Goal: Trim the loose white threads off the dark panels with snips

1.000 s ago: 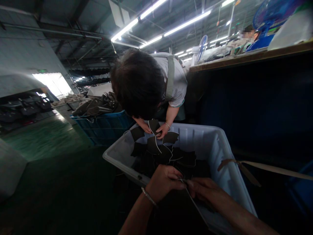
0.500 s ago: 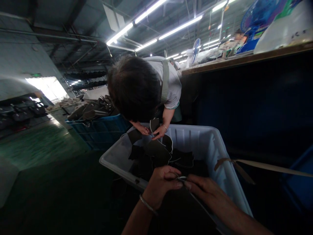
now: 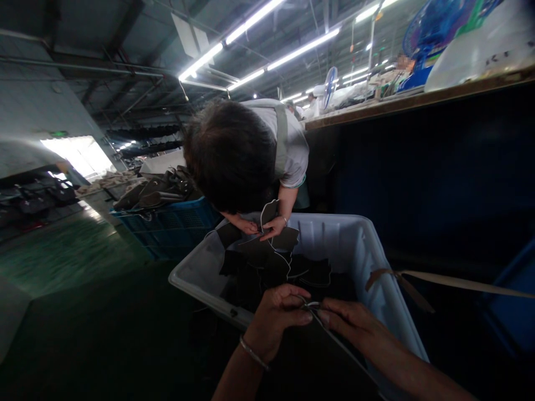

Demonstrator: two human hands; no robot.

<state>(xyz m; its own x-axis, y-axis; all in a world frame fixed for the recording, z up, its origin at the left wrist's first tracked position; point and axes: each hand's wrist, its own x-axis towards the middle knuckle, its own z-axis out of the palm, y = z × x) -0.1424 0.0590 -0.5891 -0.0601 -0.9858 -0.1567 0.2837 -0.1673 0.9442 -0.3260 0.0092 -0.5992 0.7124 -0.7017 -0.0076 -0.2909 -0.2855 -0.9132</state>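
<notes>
My left hand (image 3: 276,314), with a bangle on its wrist, pinches the edge of a dark piece with pale piping (image 3: 340,342). On the same edge, a little to the right, my right hand (image 3: 353,323) closes thumb and fingers. Between the two sets of fingertips the pale edging bends into a small loop. The rest of the piece hangs down towards me and is lost in shadow. Beneath and beyond my hands, a white plastic bin (image 3: 363,225) holds several dark pieces (image 3: 263,259) with pale edges.
Across the bin a co-worker (image 3: 229,150) bends over, both hands on another dark piece (image 3: 270,211). A blue crate (image 3: 167,225) heaped with dark pieces stands to the left. On the right are a table edge (image 3: 409,100) and a beige strap (image 3: 460,281) tied to the bin.
The co-worker's piece has turned and swung slightly right, and the pieces beneath it have shifted. My hands stay almost in place on the edging.
</notes>
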